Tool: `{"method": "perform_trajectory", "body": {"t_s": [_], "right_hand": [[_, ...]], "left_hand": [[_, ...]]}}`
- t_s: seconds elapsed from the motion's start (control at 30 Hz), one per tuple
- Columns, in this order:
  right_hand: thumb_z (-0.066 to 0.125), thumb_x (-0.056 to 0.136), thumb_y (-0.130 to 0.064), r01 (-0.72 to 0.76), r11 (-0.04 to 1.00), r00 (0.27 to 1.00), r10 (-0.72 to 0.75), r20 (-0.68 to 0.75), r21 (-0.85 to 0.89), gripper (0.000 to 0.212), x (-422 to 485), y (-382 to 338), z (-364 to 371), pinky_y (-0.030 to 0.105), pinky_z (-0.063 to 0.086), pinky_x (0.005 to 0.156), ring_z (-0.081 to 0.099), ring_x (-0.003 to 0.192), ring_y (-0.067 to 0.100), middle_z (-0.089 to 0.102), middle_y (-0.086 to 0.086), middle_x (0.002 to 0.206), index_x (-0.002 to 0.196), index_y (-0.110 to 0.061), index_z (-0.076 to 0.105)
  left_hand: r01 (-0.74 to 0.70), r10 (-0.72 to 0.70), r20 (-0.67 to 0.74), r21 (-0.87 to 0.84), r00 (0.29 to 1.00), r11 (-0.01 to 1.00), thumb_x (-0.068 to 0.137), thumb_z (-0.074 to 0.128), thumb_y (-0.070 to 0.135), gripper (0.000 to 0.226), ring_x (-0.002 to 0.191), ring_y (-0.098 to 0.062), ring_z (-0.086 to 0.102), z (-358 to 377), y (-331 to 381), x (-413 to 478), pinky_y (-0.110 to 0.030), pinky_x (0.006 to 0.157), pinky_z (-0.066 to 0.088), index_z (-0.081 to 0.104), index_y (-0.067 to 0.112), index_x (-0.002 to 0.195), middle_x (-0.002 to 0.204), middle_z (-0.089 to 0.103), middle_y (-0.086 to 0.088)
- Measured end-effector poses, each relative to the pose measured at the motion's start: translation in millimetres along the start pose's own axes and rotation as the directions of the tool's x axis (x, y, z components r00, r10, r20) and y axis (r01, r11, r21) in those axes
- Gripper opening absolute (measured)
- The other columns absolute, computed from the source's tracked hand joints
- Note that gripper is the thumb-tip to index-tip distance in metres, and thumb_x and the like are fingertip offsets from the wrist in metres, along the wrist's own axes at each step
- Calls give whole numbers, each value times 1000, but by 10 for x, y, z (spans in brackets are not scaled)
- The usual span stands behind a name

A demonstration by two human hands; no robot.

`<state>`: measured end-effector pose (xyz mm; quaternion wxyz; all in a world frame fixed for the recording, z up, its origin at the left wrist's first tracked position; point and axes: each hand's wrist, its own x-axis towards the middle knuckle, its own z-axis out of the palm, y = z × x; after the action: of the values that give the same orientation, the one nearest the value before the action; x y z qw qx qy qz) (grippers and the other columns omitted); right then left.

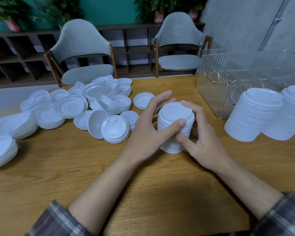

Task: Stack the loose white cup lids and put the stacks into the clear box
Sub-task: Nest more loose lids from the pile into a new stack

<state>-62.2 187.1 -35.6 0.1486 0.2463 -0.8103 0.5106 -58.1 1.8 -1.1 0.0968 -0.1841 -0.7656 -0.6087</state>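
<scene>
A tall stack of white lids [174, 116] stands on the wooden table [109, 167] at the centre. My left hand [148, 130] holds its left side, thumb across the front, fingers behind. My right hand [203, 133] holds its right side, fingers curled over the top rim. Loose white lids [85, 106] lie heaped at the left, some in short piles. The clear ribbed box [216, 92] stands at the back right. Two finished tall stacks [254, 116] [290, 114] stand in front of it.
A low pile of lids [1, 150] sits at the table's left edge. One lid [143, 100] lies upside down just behind my left hand. Two grey chairs [85, 53] [179, 43] stand beyond the table. Crumpled clear plastic [271, 79] lies by the box.
</scene>
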Motion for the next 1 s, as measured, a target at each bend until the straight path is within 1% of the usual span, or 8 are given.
{"method": "perform_trajectory", "body": {"t_s": [0.13, 0.27, 0.43, 0.5, 0.63, 0.8, 0.9, 1.0], "right_hand": [[72, 88, -47, -3, 1000, 1000, 3, 4, -5, 74, -7, -2, -10, 20, 46, 102, 57, 128, 7, 54, -23, 138, 150, -33, 33], [85, 77, -39, -59, 997, 997, 61, 36, -43, 91, -21, -28, 0, 13, 45, 98, 55, 124, -3, 47, -40, 133, 148, -42, 29], [87, 76, -46, -61, 998, 998, 61, -7, -35, 91, -12, -29, 7, 41, 52, 106, 55, 130, 4, 48, -34, 140, 149, -40, 33], [85, 75, -48, -71, 997, 997, 69, -35, -41, 91, 0, -21, -1, 44, 50, 108, 52, 133, 1, 44, -39, 141, 149, -38, 33], [87, 76, -43, -107, 992, 993, 103, -58, -61, 91, 14, -23, -25, 42, 47, 112, 45, 131, -13, 38, -51, 137, 148, -42, 31], [87, 76, -46, -134, 988, 990, 130, -47, -77, 92, 16, -39, -40, 40, 46, 112, 42, 129, -17, 35, -54, 135, 148, -45, 30], [86, 75, -49, -138, 988, 990, 135, -43, -72, 92, 19, -46, -61, 39, 47, 112, 43, 130, -16, 36, -54, 135, 148, -43, 31], [85, 74, -50, -139, 988, 990, 137, -37, -69, 92, 18, -53, -62, 40, 47, 111, 44, 130, -15, 37, -53, 134, 148, -43, 31]], "left_hand": [[12, -12, 2, -3, 1000, 1000, 89, 84, 23, 70, 136, -8, 56, 15, -35, 4, -45, 116, 44, 50, 31, 149, 140, 64, 12], [11, -11, 10, 15, 1000, 1000, 91, 83, 23, 68, 135, -7, 56, 36, -65, 0, -39, 117, 44, 49, 30, 149, 141, 62, 13], [6, -9, 36, 74, 999, 997, 103, 55, 50, 51, 138, -2, 50, -26, -113, -18, -27, 115, 40, 50, 29, 149, 145, 58, 17], [-6, 9, -14, 209, 1000, 978, 103, 46, 55, 53, 141, 1, 46, -94, -192, 12, -27, 117, 38, 52, 29, 149, 148, 55, 17], [22, 30, -77, 599, 997, 800, 108, 49, 43, 45, 140, -12, 45, -229, -327, 90, -37, 115, 40, 54, 21, 147, 150, 54, 4], [62, 91, -141, 808, 986, 585, 99, 64, 29, 42, 123, -34, 58, -338, -406, 136, -47, 109, 44, 64, 9, 136, 134, 66, -12], [163, -53, -157, 861, 986, 482, 95, 67, 34, 43, 127, -36, 56, -410, -448, 161, -45, 108, 40, 66, 9, 130, 138, 62, -13], [217, -116, -185, 880, 976, 422, 94, 65, 41, 42, 119, -34, 57, -452, -475, 160, -43, 101, 39, 66, 14, 126, 128, 64, -10]]}}
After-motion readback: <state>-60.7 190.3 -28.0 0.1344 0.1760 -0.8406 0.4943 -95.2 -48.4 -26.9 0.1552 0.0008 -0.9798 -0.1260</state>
